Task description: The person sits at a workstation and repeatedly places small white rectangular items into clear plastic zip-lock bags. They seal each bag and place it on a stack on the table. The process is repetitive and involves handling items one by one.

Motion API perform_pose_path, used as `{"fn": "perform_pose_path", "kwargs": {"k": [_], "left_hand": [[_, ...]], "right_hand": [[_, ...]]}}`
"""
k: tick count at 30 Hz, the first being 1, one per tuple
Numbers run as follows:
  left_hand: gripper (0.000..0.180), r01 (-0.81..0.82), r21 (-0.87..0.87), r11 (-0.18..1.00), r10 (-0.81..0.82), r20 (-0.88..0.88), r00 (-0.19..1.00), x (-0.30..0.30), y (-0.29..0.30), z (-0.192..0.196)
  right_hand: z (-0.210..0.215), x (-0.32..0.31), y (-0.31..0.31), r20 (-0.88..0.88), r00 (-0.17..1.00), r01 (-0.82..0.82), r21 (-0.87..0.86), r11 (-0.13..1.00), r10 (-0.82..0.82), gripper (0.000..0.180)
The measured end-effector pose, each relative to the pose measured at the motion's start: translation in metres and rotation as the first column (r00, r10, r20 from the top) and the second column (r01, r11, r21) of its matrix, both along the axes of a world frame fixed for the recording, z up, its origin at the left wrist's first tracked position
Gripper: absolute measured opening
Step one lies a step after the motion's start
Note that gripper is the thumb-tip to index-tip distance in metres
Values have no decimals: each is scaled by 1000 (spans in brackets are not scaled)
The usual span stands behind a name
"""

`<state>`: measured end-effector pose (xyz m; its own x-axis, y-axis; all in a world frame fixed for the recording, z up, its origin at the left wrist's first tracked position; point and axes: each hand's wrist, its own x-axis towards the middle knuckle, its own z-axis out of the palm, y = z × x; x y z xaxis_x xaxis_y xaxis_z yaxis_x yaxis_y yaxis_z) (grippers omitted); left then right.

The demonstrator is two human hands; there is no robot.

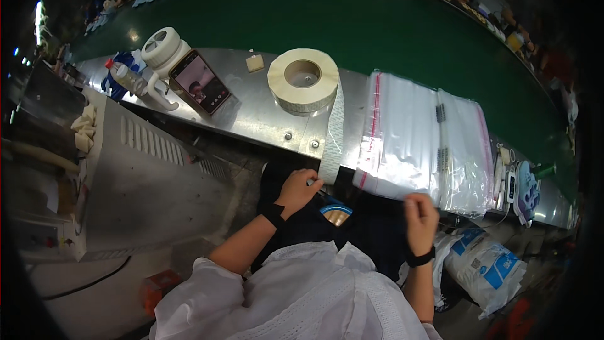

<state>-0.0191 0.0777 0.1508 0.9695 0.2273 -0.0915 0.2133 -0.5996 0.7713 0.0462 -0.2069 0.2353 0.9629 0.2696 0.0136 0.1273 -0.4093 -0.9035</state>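
A big roll of pale labels (318,99) lies flat on the metal ledge. Its printed label strip (335,131) hangs over the front edge toward my lap. My left hand (298,190) is closed at the strip's lower end, thumb and finger pinching its edge. To the right, clear plastic bags (402,135) with red-edged seals lie in two overlapping stacks, overhanging the ledge. My right hand (420,217) is just in front of their near edge, fingers curled together; whatever they might hold is hidden. A round blue-and-gold item (336,215) shows between my hands, over my lap.
Left on the ledge stand a propped phone (200,82), a white jug (165,53) and a small bottle (126,77). A green belt (251,6) runs behind. A metal cabinet (148,182) is at left; a white sack (481,267) sits low at right.
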Motion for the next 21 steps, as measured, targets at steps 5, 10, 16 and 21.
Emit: {"fn": "perform_pose_path", "kwargs": {"k": [5,10,16,21], "left_hand": [[16,-201,-885,421,-29,-235,972,-7,-18,49],[16,-195,-926,324,81,-178,981,-7,-30,63],[39,-195,-193,962,257,384,887,-8,-51,77],[19,55,-64,996,-21,444,896,-15,-50,96]], "right_hand": [[0,-19,77,-7,904,-426,41,904,427,13],[7,-17,86,-405,787,-320,379,869,466,9],[-5,-17,74,-292,880,-290,291,912,374,7],[3,-14,76,-233,892,-319,282,905,387,8]]}}
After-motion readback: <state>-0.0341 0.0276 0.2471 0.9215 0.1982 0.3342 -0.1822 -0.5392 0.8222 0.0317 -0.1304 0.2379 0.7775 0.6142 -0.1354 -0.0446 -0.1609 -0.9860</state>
